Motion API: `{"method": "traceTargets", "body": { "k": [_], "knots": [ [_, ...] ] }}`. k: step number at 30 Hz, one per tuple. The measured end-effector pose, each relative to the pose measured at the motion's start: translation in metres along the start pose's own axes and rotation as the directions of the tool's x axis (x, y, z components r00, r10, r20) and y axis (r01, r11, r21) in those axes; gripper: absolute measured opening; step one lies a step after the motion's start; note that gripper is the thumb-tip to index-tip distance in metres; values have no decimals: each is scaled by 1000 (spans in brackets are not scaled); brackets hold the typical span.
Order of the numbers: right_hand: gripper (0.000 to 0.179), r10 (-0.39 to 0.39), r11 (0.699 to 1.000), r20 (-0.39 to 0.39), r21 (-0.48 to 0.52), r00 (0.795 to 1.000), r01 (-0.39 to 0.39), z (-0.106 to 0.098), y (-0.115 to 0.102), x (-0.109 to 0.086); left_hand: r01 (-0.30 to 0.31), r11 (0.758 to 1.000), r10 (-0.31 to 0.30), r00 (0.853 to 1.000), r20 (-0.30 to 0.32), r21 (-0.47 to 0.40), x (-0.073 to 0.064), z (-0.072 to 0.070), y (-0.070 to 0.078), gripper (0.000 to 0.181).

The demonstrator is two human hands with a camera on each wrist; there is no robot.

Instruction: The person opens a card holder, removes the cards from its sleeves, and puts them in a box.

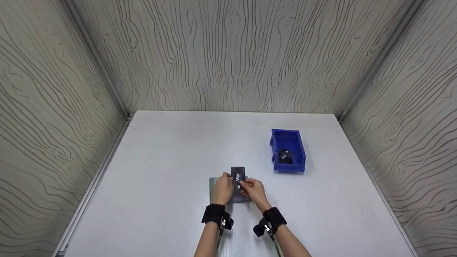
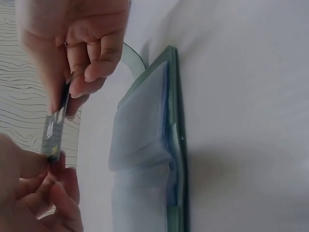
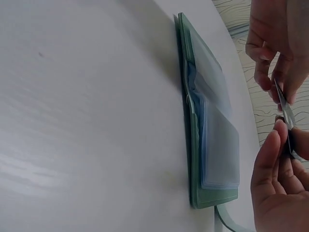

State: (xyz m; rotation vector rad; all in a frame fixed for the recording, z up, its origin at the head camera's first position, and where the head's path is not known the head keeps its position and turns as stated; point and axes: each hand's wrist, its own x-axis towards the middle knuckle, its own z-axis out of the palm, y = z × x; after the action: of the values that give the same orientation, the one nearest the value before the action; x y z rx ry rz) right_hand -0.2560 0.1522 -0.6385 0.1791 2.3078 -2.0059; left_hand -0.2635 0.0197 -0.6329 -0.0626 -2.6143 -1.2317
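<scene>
Both hands hold a black card with white "Vip" lettering raised above an opened card holder. My left hand pinches one edge of the card between thumb and fingers. On its other side, my right hand grips the card near its lower corner. The card appears nearly edge-on in the left wrist view. Below the hands lies the card holder, with a green cover, clear plastic sleeves spread to both sides, and a green strap. From the head, the hands hide much of the holder.
A blue plastic bin stands beyond the right hand, with black pieces bearing white marks at its near end. Wood-grain panels enclose the white table at the back and both sides.
</scene>
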Motion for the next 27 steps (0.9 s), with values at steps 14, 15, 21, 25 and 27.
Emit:
{"method": "traceTargets", "body": {
  "k": [14,15,21,25,27],
  "knots": [
    [28,-66,998,-407,-8,911,68,-70,-21,21,-74,997,74,996,-47,2,-2,-4,-5,4],
    [29,-61,998,-439,-2,896,67,-79,-23,25,-72,997,72,996,-44,1,-2,-4,-5,4],
    [36,-2,998,-514,-53,858,-30,-127,-28,46,-58,998,58,998,-25,1,-2,-4,-4,4],
    [44,41,988,-490,-111,871,-109,-142,-26,59,-42,999,42,999,-11,-5,-1,-4,-5,4],
    [45,57,980,-467,-144,882,-139,-147,-25,64,-29,999,29,1000,7,-20,0,-4,-6,5]
  ]
}}
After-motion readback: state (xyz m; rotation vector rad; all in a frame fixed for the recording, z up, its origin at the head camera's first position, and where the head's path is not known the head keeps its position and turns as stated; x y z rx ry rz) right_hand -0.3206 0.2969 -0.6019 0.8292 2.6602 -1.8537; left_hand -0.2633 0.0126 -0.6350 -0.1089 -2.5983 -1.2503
